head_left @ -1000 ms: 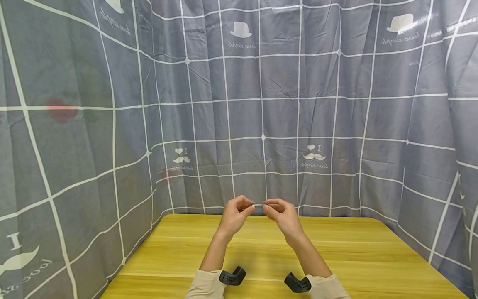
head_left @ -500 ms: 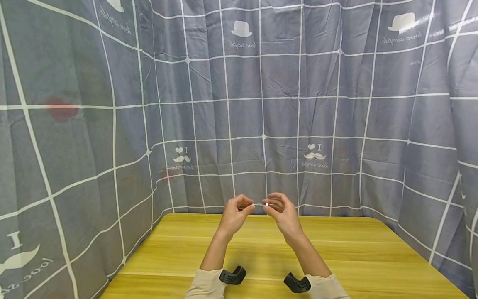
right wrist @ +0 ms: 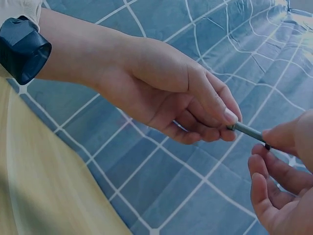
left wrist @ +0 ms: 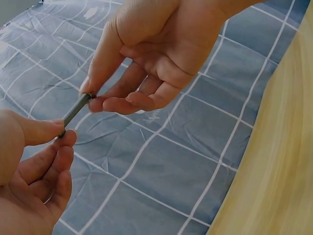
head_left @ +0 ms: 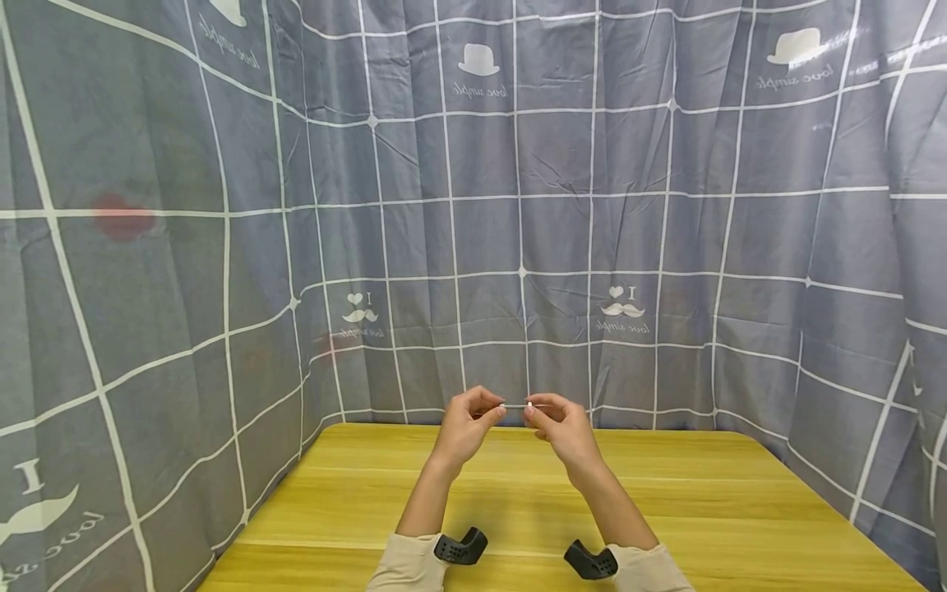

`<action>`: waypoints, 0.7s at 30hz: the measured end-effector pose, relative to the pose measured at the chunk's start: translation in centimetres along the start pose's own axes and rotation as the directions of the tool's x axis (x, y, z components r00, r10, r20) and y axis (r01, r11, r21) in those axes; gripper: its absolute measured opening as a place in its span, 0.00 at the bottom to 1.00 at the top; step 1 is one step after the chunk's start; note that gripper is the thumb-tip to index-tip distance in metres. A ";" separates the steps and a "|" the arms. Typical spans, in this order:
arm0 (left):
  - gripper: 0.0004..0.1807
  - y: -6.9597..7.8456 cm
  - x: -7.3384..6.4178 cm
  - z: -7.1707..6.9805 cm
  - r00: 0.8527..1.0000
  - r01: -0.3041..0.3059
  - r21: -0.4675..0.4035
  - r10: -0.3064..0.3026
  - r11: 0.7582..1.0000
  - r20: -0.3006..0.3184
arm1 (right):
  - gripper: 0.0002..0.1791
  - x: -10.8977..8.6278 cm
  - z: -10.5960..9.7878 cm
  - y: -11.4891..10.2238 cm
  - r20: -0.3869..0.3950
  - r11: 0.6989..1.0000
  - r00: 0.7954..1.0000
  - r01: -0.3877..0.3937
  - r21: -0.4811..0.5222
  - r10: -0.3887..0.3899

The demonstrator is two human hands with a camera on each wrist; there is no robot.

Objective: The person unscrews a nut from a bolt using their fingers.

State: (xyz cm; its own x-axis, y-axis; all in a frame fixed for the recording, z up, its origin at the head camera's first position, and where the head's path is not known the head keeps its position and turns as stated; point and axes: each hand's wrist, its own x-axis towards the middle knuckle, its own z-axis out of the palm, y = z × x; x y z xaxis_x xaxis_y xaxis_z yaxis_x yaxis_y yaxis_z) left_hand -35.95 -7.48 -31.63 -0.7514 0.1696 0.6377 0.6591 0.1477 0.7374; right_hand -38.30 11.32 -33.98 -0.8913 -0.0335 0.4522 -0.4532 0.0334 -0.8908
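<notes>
A thin grey bolt (head_left: 516, 406) is held level in the air between both hands, above the far part of the table. Its ridged, threaded shaft (left wrist: 75, 110) shows in the left wrist view. My left hand (head_left: 460, 432) pinches one end between thumb and fingertips. At the other end, the thumb and index finger of my right hand (head_left: 568, 432) pinch it, with the remaining fingers loosely bent. Small pale bits show at both thumb tips in the head view. Fingertips partly cover both ends, so I cannot tell whether a nut sits there.
A yellow wood-grain table (head_left: 355, 493) lies below the hands. Grey checked curtains (head_left: 562, 230) hang behind it and along both sides. Each wrist wears a black camera mount (head_left: 461, 546) over a beige sleeve (head_left: 407, 563).
The right fingertips were nearer the left hand, then lifted and spread half a second ago. Now they are lowered onto the bolt's end again, slightly farther right. The left hand stays put.
</notes>
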 end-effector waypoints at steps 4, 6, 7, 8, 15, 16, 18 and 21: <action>0.03 0.2 -0.1 0.0 1.000 -0.009 0.019 0.009 1.000 -0.005 | 0.12 0.0 -0.1 -0.1 0.009 1.000 1.000 0.015 0.020 -0.015; 0.03 0.3 -0.1 0.1 1.000 -0.016 0.025 0.016 1.000 -0.006 | 0.10 0.0 -0.1 -0.1 0.009 0.999 1.000 0.023 0.046 -0.024; 0.03 0.3 -0.1 0.1 1.000 -0.018 0.027 0.018 0.999 -0.005 | 0.10 0.0 -0.1 -0.1 0.007 0.998 1.000 0.029 0.055 -0.029; 0.03 0.3 0.0 0.1 1.000 -0.019 0.027 0.019 0.999 -0.003 | 0.10 0.0 -0.1 -0.1 0.003 0.997 0.999 0.037 0.061 -0.037; 0.03 0.3 0.0 0.0 1.000 -0.007 0.014 0.007 1.000 0.006 | 0.16 0.1 -0.2 0.1 -0.010 0.999 0.999 0.040 0.024 -0.039; 0.03 0.3 0.0 0.0 1.000 -0.005 0.017 0.005 1.000 0.007 | 0.15 0.1 -0.2 0.1 -0.012 0.999 1.000 0.028 0.019 -0.028; 0.03 0.3 0.0 0.0 1.000 -0.008 0.022 0.008 1.000 0.007 | 0.14 0.1 -0.2 0.2 -0.015 1.000 1.000 0.010 0.004 -0.010; 0.03 0.3 0.0 0.0 1.000 -0.005 0.030 0.005 1.000 0.005 | 0.13 0.2 -0.2 0.3 -0.016 1.000 1.000 -0.015 -0.003 0.015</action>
State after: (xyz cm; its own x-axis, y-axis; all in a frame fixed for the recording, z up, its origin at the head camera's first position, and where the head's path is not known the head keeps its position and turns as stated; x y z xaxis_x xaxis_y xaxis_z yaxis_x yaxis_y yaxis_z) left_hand -35.74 -7.43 -31.41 -0.7481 0.1752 0.6401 0.6635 0.1763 0.7271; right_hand -38.57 11.51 -34.15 -0.8982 -0.0174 0.4392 -0.4396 0.0366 -0.8975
